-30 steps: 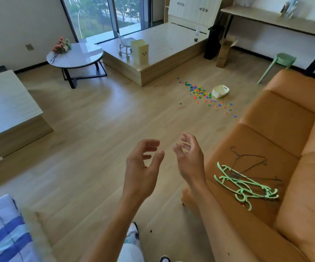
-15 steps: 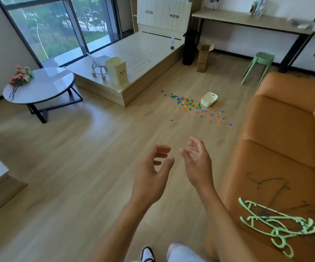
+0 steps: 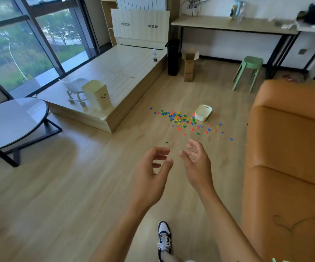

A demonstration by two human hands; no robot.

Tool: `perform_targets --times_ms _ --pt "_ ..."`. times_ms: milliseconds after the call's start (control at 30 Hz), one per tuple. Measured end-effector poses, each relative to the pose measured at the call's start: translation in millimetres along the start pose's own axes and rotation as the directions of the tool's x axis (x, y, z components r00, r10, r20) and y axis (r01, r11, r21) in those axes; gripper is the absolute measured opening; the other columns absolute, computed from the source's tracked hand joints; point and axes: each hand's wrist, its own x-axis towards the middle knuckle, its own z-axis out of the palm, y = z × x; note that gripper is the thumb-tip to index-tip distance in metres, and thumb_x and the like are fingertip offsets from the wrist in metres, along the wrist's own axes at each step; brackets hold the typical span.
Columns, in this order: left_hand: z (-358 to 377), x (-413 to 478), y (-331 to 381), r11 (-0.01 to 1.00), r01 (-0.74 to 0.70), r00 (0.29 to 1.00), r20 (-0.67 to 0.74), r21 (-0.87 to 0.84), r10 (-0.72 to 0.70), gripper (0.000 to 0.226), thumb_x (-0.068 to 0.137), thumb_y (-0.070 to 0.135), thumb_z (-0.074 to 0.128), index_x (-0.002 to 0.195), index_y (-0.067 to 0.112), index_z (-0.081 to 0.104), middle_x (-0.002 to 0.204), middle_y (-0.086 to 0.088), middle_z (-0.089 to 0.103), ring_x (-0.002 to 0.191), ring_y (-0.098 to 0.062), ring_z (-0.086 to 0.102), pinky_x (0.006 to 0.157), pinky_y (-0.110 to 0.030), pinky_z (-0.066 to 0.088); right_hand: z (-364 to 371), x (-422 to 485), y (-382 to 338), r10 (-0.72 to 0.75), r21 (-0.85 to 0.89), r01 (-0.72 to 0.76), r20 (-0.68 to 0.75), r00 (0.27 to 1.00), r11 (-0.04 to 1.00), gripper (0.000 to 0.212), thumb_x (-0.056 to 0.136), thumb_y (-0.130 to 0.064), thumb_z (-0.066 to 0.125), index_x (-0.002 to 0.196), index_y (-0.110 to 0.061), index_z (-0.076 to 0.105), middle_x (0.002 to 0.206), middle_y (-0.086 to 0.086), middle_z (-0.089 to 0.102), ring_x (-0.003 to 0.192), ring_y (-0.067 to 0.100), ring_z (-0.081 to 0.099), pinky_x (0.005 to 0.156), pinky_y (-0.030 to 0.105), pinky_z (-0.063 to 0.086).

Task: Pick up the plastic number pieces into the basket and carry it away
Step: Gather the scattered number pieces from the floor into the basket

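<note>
- The left hand is held out in front of the body, fingers loosely curled with nothing in them.
- The right hand sits just beside it, palm turned inward, fingers relaxed and holding nothing.
- The plastic number pieces lie scattered across the wooden floor, well ahead of both hands, in red, blue, green and yellow.
- The small cream basket stands on the floor at the right edge of the scatter, touching or nearly touching the nearest pieces.
- An orange sofa runs along the right; a green stool stands beyond it.
- A sneakered foot is planted below the hands.
</note>
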Motion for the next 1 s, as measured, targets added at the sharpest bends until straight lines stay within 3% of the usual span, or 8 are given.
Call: perform_targets --times_ms 100,233,567,733,833,1000 --pt "3.0 71.4 -4.1 1.0 0.006 1.0 0.009 -0.016 -0.006 0.014 0.093 0.018 0.063 0.103 0.026 0.066 0.107 0.016 0.068 0.102 -0.001 0.063 0.083 -0.017 0.05 19.9 69.5 -5.4 -0.004 -0.016 0.004 0.009 1.0 1.0 0.049 0.092 -0.021 0.066 0.138 -0.02 0.049 0.128 -0.001 0.058 0.107 0.004 0.06 0.077 0.001 0.043" --pt "7.4 158.7 -11.6 0.999 0.024 0.999 0.027 -0.028 -0.024 0.013 0.093 0.016 0.063 0.103 0.023 0.066 0.106 0.014 0.069 0.099 0.0 0.063 0.079 -0.011 0.048 43.2 148.1 -9.8 0.004 -0.042 -0.003 0.012 1.0 0.999 0.048 0.092 -0.026 0.066 0.137 -0.022 0.05 0.128 -0.003 0.058 0.107 0.0 0.06 0.08 0.011 0.043" --pt "37.5 382.0 -66.9 0.996 0.066 0.991 0.116 -0.058 -0.059 0.011 0.093 0.016 0.063 0.101 0.022 0.066 0.105 0.013 0.069 0.096 0.001 0.064 0.074 -0.007 0.045 95.4 341.1 20.9 0.106 -0.074 -0.11 -0.057 0.993 0.991 0.047 0.09 -0.023 0.067 0.134 -0.022 0.052 0.124 -0.002 0.06 0.103 -0.005 0.059 0.074 0.001 0.042" --pt "62.2 513.2 -97.6 0.996 0.072 0.978 0.199 -0.052 -0.061 0.01 0.093 0.016 0.063 0.101 0.022 0.066 0.103 0.012 0.069 0.092 0.001 0.064 0.072 -0.008 0.046 120.8 450.9 35.3 0.127 -0.112 -0.14 -0.12 0.985 0.984 0.036 0.09 -0.023 0.067 0.123 -0.029 0.054 0.12 -0.007 0.061 0.102 0.0 0.062 0.08 0.015 0.045" --pt "77.6 580.4 -105.5 0.998 0.06 0.965 0.258 -0.036 -0.048 0.01 0.093 0.016 0.063 0.101 0.021 0.066 0.101 0.012 0.07 0.09 0.003 0.064 0.071 -0.007 0.045 130.8 512.3 39.5 0.139 -0.109 -0.157 -0.158 0.978 0.982 0.04 0.09 -0.021 0.066 0.129 -0.023 0.055 0.119 -0.004 0.064 0.103 0.005 0.064 0.084 0.021 0.048" --pt "108.5 689.5 -120.3 0.996 0.087 0.948 0.308 -0.01 -0.08 0.01 0.093 0.017 0.062 0.102 0.018 0.066 0.102 0.013 0.069 0.087 0.004 0.063 0.07 -0.006 0.043 140.9 615.9 53.7 0.173 -0.138 -0.202 -0.193 0.966 0.97 0.042 0.09 -0.019 0.066 0.131 -0.018 0.054 0.121 0.0 0.064 0.1 0.008 0.064 0.077 0.012 0.044"
